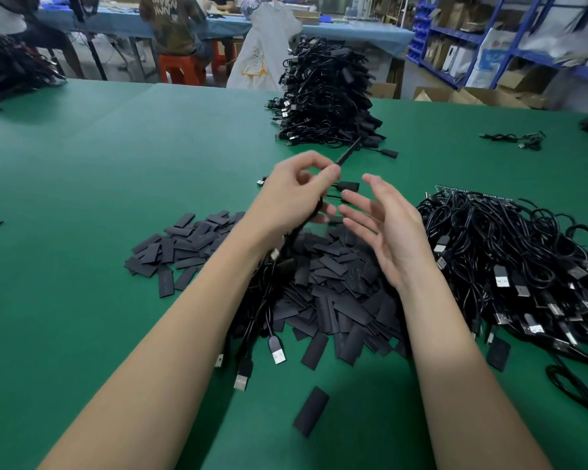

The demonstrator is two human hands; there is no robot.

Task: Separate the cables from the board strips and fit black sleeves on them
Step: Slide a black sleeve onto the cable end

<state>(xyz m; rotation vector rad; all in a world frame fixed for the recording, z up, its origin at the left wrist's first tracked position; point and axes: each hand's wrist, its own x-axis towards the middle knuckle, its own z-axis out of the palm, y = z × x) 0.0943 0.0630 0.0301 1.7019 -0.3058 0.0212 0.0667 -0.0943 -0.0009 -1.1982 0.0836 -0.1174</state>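
The table (116,171) is covered in a matt green cloth-like sheet, smooth but for a few faint creases. On it, the heap of black sleeves (326,286) looks like flat, matt plastic film with a dull sheen. Right of that heap, the tangled cables (510,252) have glossy black plastic jackets and plugs with bright metal shells. Beyond the heap, the stacked finished cables (323,96) show the same shiny black plastic. Behind the table stand orange plastic stools (180,71), brown cardboard boxes (469,95) and blue painted metal shelving (523,35).
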